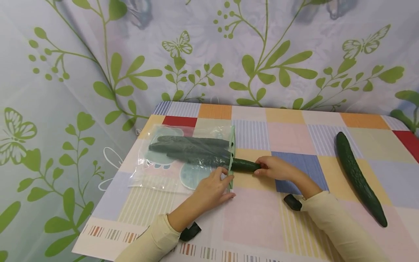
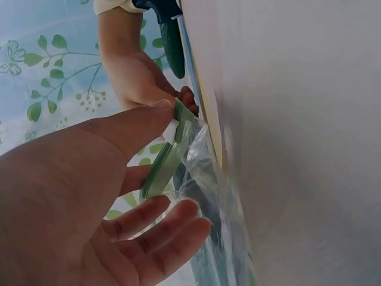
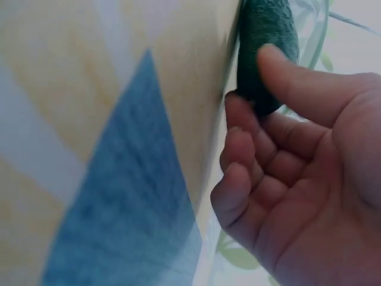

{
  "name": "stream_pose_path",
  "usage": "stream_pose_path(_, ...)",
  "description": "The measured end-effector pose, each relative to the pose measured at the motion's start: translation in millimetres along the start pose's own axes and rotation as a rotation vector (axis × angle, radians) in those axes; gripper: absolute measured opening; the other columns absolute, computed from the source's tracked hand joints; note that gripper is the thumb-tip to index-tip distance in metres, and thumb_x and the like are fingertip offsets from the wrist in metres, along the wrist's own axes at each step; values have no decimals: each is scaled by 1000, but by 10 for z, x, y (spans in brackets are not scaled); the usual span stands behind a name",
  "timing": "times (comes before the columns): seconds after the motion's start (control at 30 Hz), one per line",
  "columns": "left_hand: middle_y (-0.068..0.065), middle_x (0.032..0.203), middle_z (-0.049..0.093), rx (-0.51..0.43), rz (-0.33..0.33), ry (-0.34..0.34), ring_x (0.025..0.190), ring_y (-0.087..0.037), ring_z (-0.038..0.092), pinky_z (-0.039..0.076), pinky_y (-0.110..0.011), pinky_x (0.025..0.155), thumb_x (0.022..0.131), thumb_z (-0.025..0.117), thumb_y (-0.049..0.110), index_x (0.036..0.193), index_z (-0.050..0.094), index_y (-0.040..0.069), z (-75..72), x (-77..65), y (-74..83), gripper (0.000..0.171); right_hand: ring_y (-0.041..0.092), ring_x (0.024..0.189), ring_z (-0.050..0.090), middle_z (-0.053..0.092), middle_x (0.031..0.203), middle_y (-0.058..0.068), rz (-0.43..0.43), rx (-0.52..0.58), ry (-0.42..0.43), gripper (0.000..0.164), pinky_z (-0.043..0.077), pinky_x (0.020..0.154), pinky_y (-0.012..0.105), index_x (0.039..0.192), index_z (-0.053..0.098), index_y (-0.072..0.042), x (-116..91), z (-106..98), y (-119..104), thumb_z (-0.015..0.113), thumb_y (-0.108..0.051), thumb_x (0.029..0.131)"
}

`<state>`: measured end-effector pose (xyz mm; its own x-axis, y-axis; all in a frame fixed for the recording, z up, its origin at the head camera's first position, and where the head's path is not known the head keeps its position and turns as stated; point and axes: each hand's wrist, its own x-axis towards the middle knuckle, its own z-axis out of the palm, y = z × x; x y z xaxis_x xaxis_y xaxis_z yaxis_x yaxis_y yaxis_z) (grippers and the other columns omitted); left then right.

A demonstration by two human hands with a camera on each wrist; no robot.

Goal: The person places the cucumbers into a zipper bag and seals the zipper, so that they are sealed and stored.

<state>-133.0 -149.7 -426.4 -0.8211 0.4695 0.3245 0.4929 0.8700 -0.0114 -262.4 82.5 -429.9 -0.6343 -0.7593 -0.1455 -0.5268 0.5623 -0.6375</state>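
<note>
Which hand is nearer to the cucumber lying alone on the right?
The right. The right hand is left of the lone cucumber, gripping the end of another cucumber; the left hand is farther left, pinching the plastic bag.

Bag (image 1: 144, 177): clear plastic, glossy, wrinkled. Zip strip (image 2: 161, 171): smooth plastic. Cucumber (image 3: 268, 24): rough, bumpy skin, slight sheen. Sleeves (image 1: 340, 222): matt cloth. Backdrop (image 1: 203, 22): matt cloth, creased. Table cover (image 1: 252, 214): smooth, mostly matt, material unclear.

It looked like a room in a home, judging by the patchwork tablecloth (image 1: 253, 214) and the leaf-and-butterfly curtain (image 1: 203, 43) hanging behind it.
</note>
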Motion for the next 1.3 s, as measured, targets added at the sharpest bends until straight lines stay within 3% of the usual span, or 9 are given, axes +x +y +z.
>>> stream_pose_path(0.33,-4,109,48,-31,5,-21,79,-11,57,48,-20,51,78,67,45,116,61,14,-2,13,9,49,8,60,43,56,75,3,-64,81,-42,26,36,55,23,98,62,-2,212,70,-118,49,-25,94)
stream_pose_path(0.8,-3,108,47,-10,32,40,79,-11,57,49,-21,55,75,70,44,111,63,14,16,17,27,47,5,59,38,45,67,-5,-179,41,21,18,34,55,20,90,62,-3,466,163,-291,52,-18,92)
stream_pose_path(1.3,-4,107,47,0,31,56,77,-11,57,49,-21,54,75,70,44,110,63,14,5,1,-1,47,7,53,34,36,59,-5,-172,44,28,18,30,50,20,68,52,-7,594,157,-419,52,-6,86)
